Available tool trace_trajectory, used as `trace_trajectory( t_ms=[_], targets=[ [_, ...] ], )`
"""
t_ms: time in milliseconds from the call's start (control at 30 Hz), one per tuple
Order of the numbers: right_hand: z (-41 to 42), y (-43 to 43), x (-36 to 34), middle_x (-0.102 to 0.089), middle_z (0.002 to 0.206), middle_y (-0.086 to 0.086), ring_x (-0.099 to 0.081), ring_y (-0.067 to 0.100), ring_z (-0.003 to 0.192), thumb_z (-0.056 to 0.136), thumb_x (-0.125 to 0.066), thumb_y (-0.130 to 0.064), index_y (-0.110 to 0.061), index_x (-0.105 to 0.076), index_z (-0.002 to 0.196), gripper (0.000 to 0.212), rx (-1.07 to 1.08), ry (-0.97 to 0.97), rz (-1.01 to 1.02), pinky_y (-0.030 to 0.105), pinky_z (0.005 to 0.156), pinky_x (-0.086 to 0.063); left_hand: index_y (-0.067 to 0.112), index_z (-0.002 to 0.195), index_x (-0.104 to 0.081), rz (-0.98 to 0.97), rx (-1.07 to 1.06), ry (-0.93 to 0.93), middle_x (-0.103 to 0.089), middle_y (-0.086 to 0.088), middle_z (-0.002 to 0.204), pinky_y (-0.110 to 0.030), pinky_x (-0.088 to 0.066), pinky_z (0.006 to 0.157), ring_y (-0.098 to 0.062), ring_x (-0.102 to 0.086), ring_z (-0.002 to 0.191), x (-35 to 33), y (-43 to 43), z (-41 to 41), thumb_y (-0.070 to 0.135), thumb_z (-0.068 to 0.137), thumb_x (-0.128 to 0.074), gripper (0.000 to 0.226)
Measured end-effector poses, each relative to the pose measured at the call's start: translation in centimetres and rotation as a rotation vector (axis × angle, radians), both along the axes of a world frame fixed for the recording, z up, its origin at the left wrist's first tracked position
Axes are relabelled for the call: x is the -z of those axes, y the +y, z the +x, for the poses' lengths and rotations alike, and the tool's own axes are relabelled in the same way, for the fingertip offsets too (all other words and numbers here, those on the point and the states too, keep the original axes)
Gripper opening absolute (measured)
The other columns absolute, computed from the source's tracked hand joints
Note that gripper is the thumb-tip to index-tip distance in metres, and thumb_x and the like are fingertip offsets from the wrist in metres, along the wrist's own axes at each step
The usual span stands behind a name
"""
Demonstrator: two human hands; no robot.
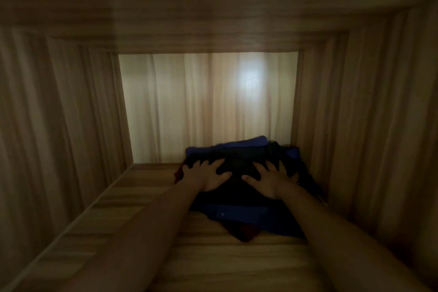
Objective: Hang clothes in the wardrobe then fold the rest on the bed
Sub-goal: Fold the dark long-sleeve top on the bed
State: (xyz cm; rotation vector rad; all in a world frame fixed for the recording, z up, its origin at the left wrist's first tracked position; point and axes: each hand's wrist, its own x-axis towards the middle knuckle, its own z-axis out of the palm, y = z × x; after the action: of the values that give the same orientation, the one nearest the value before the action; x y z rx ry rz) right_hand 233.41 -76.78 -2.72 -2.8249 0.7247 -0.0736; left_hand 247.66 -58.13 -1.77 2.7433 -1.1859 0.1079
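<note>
A stack of folded dark clothes [239, 199], black on top with blue and dark red layers showing below, lies on a wooden wardrobe shelf [147, 208] toward its right side. My left hand [208, 176] rests flat on the top of the stack's left part, fingers spread. On the right part my right hand [270, 179] presses down the same way, fingers spread and straight. Both forearms reach in from the bottom of the view.
The shelf compartment is a wooden box: side walls at left [59, 125] and right [369, 125], a lit pale back panel [206, 106], and a ceiling board above [213, 7]. Bare shelf lies left of the stack and in front of it.
</note>
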Motion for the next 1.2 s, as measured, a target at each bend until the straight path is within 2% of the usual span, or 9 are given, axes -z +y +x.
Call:
trace_trajectory(
  t_ms=[100, 300, 500, 733, 833, 900, 967, 1100, 1200],
  targets=[
    [0.4, -0.2, -0.5, 0.006, 0.171, 0.0, 0.002, 0.04, 0.154, 0.068, -0.015, -0.102, -0.049, 0.008, 0.158, 0.107, 0.019, 0.041, 0.007, 0.07, 0.119, -0.004, 0.04, 0.155, -0.021, -0.021, 0.04, -0.036, -0.037, -0.004, 0.159, -0.041, -0.037, 0.109, -0.027, -0.046, 0.134, 0.0, -0.2, 0.5, 0.087, 0.079, -0.009, 0.09],
    [0.6, -0.2, -0.3, 0.006, 0.171, 0.0, 0.004, 0.038, 0.154, 0.06, -0.009, -0.107, -0.05, 0.01, 0.157, 0.114, 0.066, 0.027, 0.043, 0.074, 0.115, 0.002, 0.044, 0.157, -0.008, -0.006, 0.024, -0.051, -0.02, -0.002, 0.166, -0.045, -0.022, 0.117, -0.028, -0.03, 0.146, 0.6, -0.2, 0.9, 0.09, 0.076, -0.003, 0.093],
    [0.9, -0.4, -0.1, 0.009, 0.17, -0.002, 0.01, 0.037, 0.154, 0.05, 0.0, -0.109, -0.049, 0.008, 0.157, 0.123, 0.052, 0.013, 0.02, 0.074, 0.115, 0.003, 0.042, 0.157, -0.015, -0.063, 0.045, -0.07, -0.025, -0.001, 0.165, -0.044, -0.023, 0.116, -0.026, -0.031, 0.146, 0.8, 0.0, 0.9, 0.086, 0.083, -0.01, 0.086],
    [-1.2, 1.4, -0.5, 0.012, 0.17, 0.002, 0.013, 0.037, 0.154, 0.081, -0.003, -0.091, -0.04, 0.009, 0.16, 0.095, 0.051, 0.068, -0.052, 0.069, 0.118, 0.007, 0.036, 0.159, -0.02, -0.136, 0.097, 0.068, -0.019, 0.0, 0.167, -0.045, -0.01, 0.124, -0.022, -0.017, 0.153, 0.0, 2.9, -1.4, 0.081, 0.091, -0.028, 0.082],
    [-3.6, 2.7, -0.6, 0.007, 0.171, 0.003, 0.003, 0.037, 0.155, 0.094, -0.017, -0.08, -0.035, 0.007, 0.162, 0.085, -0.014, 0.064, -0.03, 0.064, 0.122, -0.003, 0.034, 0.159, -0.02, -0.168, 0.117, 0.177, -0.015, 0.0, 0.168, -0.037, -0.008, 0.124, -0.02, -0.012, 0.154, -0.1, 6.1, -3.5, 0.075, 0.092, -0.039, 0.081],
    [-5.7, 4.0, -1.6, -0.01, 0.169, 0.008, -0.019, 0.035, 0.151, 0.098, -0.034, -0.071, -0.027, -0.01, 0.163, 0.081, -0.098, 0.002, 0.057, 0.049, 0.124, -0.019, 0.035, 0.157, -0.026, -0.256, 0.127, 0.285, -0.022, 0.003, 0.165, -0.025, -0.018, 0.115, -0.017, -0.021, 0.15, -0.7, 8.4, -5.3, 0.072, 0.09, -0.05, 0.08],
    [-7.9, 5.9, -2.8, -0.026, 0.162, 0.007, -0.036, 0.029, 0.142, 0.1, -0.045, -0.062, -0.026, -0.03, 0.158, 0.071, -0.16, -0.084, 0.135, 0.036, 0.117, -0.03, 0.037, 0.155, -0.031, -0.344, 0.126, 0.359, -0.03, 0.006, 0.162, -0.022, -0.026, 0.107, -0.014, -0.032, 0.144, -1.7, 10.7, -7.4, 0.072, 0.087, -0.054, 0.08],
    [-12.3, 9.9, -5.2, -0.036, 0.154, -0.002, -0.043, 0.018, 0.131, 0.098, -0.051, -0.06, -0.031, -0.039, 0.153, 0.063, -0.236, -0.225, 0.131, 0.025, 0.104, -0.034, 0.036, 0.153, -0.037, -0.357, 0.134, 0.357, -0.04, 0.008, 0.155, -0.024, -0.036, 0.106, -0.01, -0.043, 0.134, -3.6, 14.3, -11.6, 0.069, 0.088, -0.056, 0.075],
    [-15.8, 12.3, -6.2, -0.048, 0.137, -0.008, -0.048, 0.01, 0.118, 0.095, -0.053, -0.064, -0.036, -0.045, 0.147, 0.06, -0.288, -0.202, 0.154, 0.025, 0.098, -0.041, 0.039, 0.148, -0.042, -0.303, 0.171, 0.319, -0.051, 0.015, 0.139, -0.017, -0.042, 0.092, -0.001, -0.051, 0.118, -3.9, 16.8, -15.4, 0.071, 0.087, -0.056, 0.07]
  ],
)
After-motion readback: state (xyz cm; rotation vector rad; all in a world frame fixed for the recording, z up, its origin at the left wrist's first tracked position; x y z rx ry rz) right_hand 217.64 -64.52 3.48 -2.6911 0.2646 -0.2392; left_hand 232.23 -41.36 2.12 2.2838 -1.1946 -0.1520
